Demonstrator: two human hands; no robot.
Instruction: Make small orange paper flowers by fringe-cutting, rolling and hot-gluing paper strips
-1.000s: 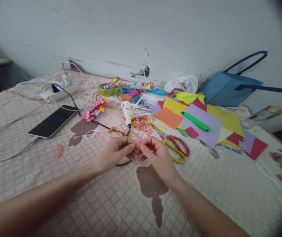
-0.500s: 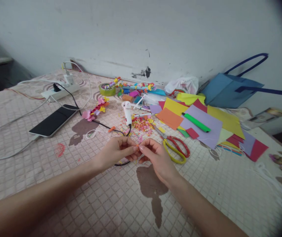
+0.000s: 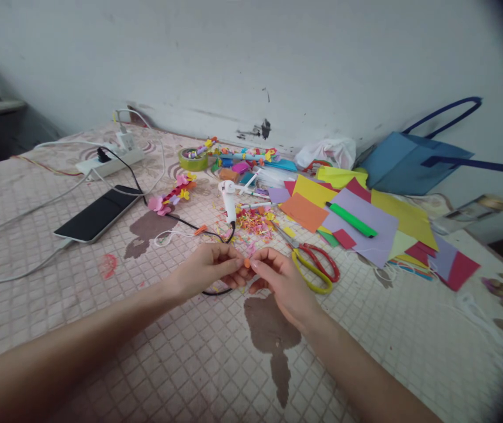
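Fingers (image 3: 264, 255) of both hands meet near the middle of the head view, thumb and fingertips pinching a small orange piece (image 3: 247, 263). The left hand (image 3: 205, 270) grips it from one side and the right hand (image 3: 285, 285) from the other, both above the table (image 3: 181, 364), whose patterned cover carries a grid and brown shapes. How each of the lower fingers is bent is hard to tell.

Just beyond the hands, a white glue gun (image 3: 229, 205) stands nose up, its black cord (image 3: 192, 225) running off behind the left hand. Next to it lies a heap of coloured paper scraps (image 3: 257, 224). Near the right hand rest scissors (image 3: 313, 269) with one red and one yellow handle, blades pointing toward the scraps. Farther right, coloured sheets overlap, a green pen-shaped tool (image 3: 351, 220) lying across a purple sheet (image 3: 372, 238).

On the left are a dark-screened device (image 3: 99, 214) with a white cable, a flower-trimmed stick (image 3: 176, 195) and a white power strip (image 3: 110, 164). Toward the wall (image 3: 181, 59) sit a tape roll (image 3: 193, 161), a white plastic bag (image 3: 328, 153) and a blue bag (image 3: 412, 164).
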